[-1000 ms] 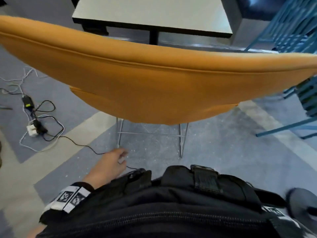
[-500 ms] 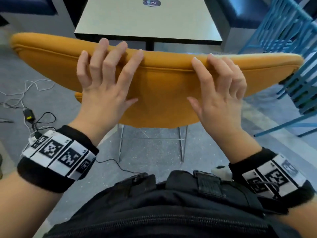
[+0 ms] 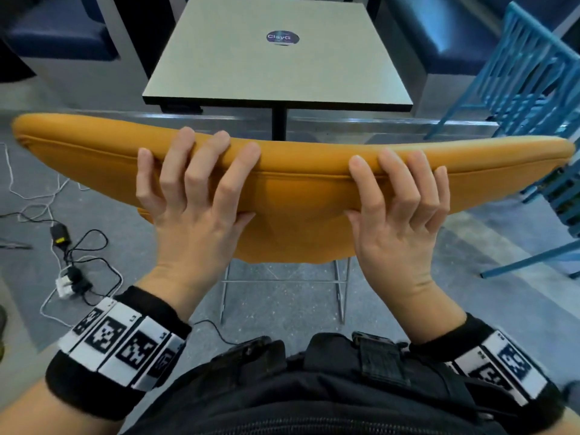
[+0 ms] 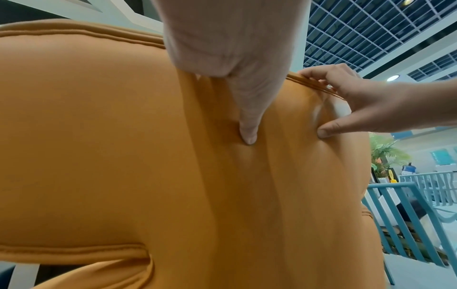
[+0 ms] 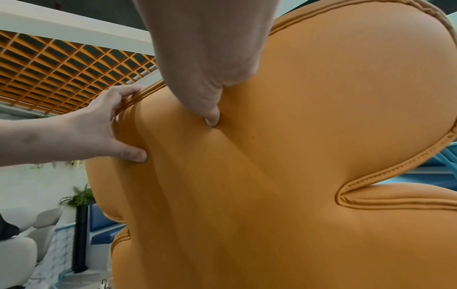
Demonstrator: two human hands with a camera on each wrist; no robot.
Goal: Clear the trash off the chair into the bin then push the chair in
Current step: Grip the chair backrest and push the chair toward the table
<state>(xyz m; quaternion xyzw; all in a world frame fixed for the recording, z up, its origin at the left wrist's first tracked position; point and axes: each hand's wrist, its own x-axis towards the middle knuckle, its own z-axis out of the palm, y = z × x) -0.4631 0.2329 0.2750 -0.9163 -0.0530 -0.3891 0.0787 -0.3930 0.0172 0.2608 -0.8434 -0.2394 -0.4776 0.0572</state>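
Observation:
The orange padded chair (image 3: 298,208) stands in front of me with its back toward me; its seat is hidden, and no trash or bin shows. My left hand (image 3: 201,196) grips the top edge of the backrest left of centre, fingers curled over the rim and thumb pressed on the back panel. My right hand (image 3: 398,208) grips the same edge right of centre in the same way. The left wrist view shows my left thumb (image 4: 248,135) dug into the chair (image 4: 123,156). The right wrist view shows the chair (image 5: 296,176) filling the frame.
A grey square table (image 3: 276,64) on a black post stands just beyond the chair. Dark blue benches (image 3: 439,36) flank it. A blue slatted chair (image 3: 533,89) is close on the right. Cables and a power adapter (image 3: 69,265) lie on the floor at left.
A second ago my left hand hung low near my waist. Both hands came up and took hold of the backrest's top edge. More of the table top shows beyond the chair now.

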